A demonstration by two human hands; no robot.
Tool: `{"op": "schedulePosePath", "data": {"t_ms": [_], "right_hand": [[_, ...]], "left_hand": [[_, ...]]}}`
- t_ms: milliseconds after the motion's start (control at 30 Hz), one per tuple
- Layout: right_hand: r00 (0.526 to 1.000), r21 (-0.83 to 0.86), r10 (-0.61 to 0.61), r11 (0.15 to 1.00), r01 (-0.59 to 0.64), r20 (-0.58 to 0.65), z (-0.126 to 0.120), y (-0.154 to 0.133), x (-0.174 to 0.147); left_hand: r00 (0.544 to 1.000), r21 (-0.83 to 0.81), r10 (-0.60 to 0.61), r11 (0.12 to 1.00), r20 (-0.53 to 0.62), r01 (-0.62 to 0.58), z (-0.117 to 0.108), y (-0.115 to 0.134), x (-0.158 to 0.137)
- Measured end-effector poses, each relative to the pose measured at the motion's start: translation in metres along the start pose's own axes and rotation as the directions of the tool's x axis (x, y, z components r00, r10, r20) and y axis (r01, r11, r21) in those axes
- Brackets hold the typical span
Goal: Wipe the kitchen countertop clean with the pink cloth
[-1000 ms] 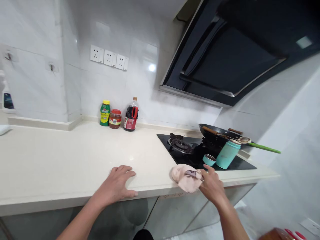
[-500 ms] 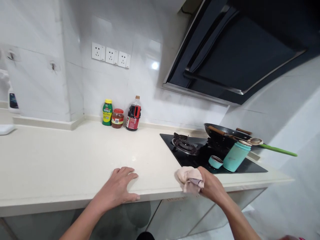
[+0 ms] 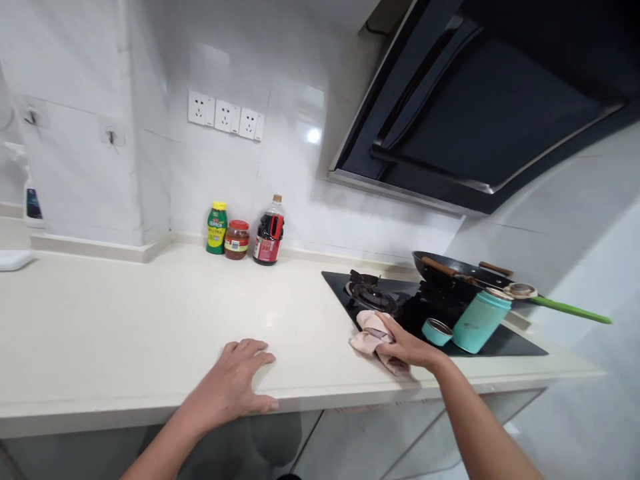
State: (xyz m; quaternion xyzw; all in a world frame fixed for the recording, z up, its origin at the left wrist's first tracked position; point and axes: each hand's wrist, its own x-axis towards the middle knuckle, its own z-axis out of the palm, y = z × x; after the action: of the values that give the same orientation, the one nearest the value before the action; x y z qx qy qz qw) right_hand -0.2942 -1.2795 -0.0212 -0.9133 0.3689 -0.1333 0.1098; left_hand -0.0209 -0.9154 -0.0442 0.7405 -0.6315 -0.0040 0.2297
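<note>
A pale pink cloth (image 3: 369, 341) lies bunched on the cream countertop (image 3: 150, 320), partly over the front left edge of the black glass hob (image 3: 410, 320). My right hand (image 3: 397, 343) grips this cloth from the right, fingers pressed on its top. To the left, my left hand (image 3: 237, 377) rests at the counter's front edge with fingers apart and nothing in it. Right of the cloth, a turquoise lid (image 3: 437, 332) and a leaning turquoise flask (image 3: 481, 323) stand on the hob.
Along the wall stand a green bottle (image 3: 217, 230), a red-lidded jar (image 3: 237, 241) and a dark sauce bottle (image 3: 269, 235). A wok (image 3: 455, 267) sits on the hob's far side, beside a green-handled ladle (image 3: 570, 309). The range hood (image 3: 480, 107) hangs low above.
My right hand has moved the cloth away from the counter's front edge, up to the hob's corner. My left hand stays in place. The view has shifted slightly.
</note>
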Motion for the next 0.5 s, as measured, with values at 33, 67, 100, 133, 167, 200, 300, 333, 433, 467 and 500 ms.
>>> {"op": "schedulePosePath", "data": {"t_ms": [33,67,100,133,167,200,300,333,433,467,500], "right_hand": [[0.999,0.047,-0.028,0.999,0.025,0.047,-0.004,0.004,-0.004],[0.997,0.093,-0.038,0.995,0.031,0.071,-0.006,0.006,-0.006],[0.997,0.126,-0.028,0.992,0.019,0.072,-0.005,0.007,-0.007],[0.999,0.138,0.002,0.99,-0.008,0.048,-0.002,0.005,-0.006],[0.999,0.125,0.047,0.991,-0.047,-0.002,0.003,0.001,-0.004],[0.993,0.092,0.098,0.992,-0.091,-0.07,0.011,-0.005,0.0],[0.957,0.01,0.172,0.985,-0.175,-0.235,0.037,-0.028,0.008],[0.948,-0.009,0.167,0.984,-0.176,-0.272,0.044,-0.037,0.008],[0.952,-0.049,0.049,0.997,-0.067,-0.304,0.058,-0.06,-0.006],[0.956,-0.056,-0.017,0.998,0.0,-0.294,0.061,-0.067,-0.014],[0.957,-0.059,-0.089,0.995,0.075,-0.276,0.063,-0.074,-0.021]], "left_hand": [[1.0,0.0,0.0,1.0,0.0,0.0,0.0,0.0,0.0],[1.0,0.002,-0.001,1.0,-0.002,0.001,0.001,0.0,0.0],[1.0,0.004,-0.001,1.0,-0.003,0.001,0.001,0.0,0.0],[1.0,0.005,-0.001,1.0,-0.002,0.001,0.0,0.0,0.0],[1.0,0.006,-0.001,1.0,0.0,0.001,0.0,0.001,0.0],[1.0,0.005,0.0,1.0,0.003,0.0,-0.001,0.002,0.0],[1.0,0.003,0.006,1.0,0.011,-0.006,-0.004,0.005,0.001],[1.0,0.004,0.005,1.0,0.013,-0.005,-0.005,0.006,0.001],[1.0,0.006,-0.003,1.0,0.01,0.003,-0.004,0.006,0.0],[1.0,0.006,-0.003,1.0,0.001,0.003,-0.003,0.005,-0.001],[1.0,0.004,0.0,1.0,-0.009,0.0,-0.002,0.005,-0.001]]}}
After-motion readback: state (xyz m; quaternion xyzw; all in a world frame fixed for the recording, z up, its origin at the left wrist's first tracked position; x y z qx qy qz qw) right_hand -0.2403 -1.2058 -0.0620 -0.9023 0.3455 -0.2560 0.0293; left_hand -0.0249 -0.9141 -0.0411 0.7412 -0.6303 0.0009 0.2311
